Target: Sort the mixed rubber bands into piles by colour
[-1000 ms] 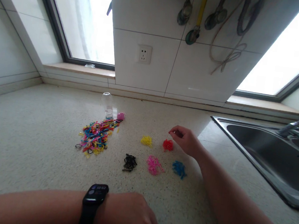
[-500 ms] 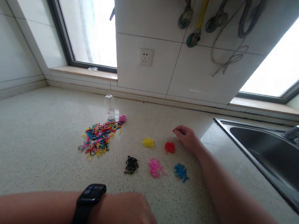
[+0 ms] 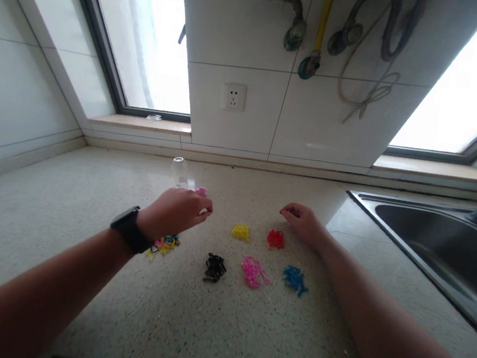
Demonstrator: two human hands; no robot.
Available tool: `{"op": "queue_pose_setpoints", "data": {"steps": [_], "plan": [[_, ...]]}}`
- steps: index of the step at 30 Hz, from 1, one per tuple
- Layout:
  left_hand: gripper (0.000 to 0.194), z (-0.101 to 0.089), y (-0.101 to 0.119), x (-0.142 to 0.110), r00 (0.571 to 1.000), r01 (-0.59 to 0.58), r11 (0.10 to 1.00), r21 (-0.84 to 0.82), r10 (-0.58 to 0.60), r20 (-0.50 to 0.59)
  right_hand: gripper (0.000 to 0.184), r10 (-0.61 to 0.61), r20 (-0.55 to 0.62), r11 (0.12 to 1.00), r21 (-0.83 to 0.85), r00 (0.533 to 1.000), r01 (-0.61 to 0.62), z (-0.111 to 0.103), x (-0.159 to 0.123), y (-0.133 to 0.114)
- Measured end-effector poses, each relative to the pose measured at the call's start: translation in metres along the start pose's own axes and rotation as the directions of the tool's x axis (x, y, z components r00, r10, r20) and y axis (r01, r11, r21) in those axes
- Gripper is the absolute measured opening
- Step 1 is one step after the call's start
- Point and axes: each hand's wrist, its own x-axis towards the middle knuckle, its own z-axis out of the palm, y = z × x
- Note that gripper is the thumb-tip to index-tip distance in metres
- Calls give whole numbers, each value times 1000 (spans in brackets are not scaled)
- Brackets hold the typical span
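Left hand (image 3: 180,208) masks much of the mixed rubber bands (image 3: 165,245), right hand (image 3: 302,223) well apart!
Both curl, grip unclear; red rubber bands (image 3: 276,239) lie beside the right.

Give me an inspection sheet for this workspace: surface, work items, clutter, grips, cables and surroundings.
Surface: pale speckled countertop.
Work items: separate yellow pile, red pile, black pile, pink pile and blue pile; mixed pile mostly hidden behind the left arm.
Clutter: clear container and small pink object, both just beyond the left grip.
Grips: left grip by the mixed pile, right grip near the red pile; cannot tell if either holds anything.
Cables: looped cord and yellow hose on the wall.
Surroundings: sink at right, wall socket, left window, right window.
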Motion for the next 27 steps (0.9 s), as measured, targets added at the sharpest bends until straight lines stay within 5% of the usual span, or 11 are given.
{"op": "queue_pose_setpoints", "data": {"steps": [7,16,27], "plan": [[26,20,-36,-2,982,176,984,30,-177,69,30,-11,17,1000,-13,1000,11,-1,1,5],[23,29,-35,1,955,243,970,-7,-237,177,29,-19,21,1000,-17,1000,20,1,5,13],[22,32,-31,2,951,284,955,-86,-270,151,30,-19,28,999,-28,999,20,0,4,9]]}}
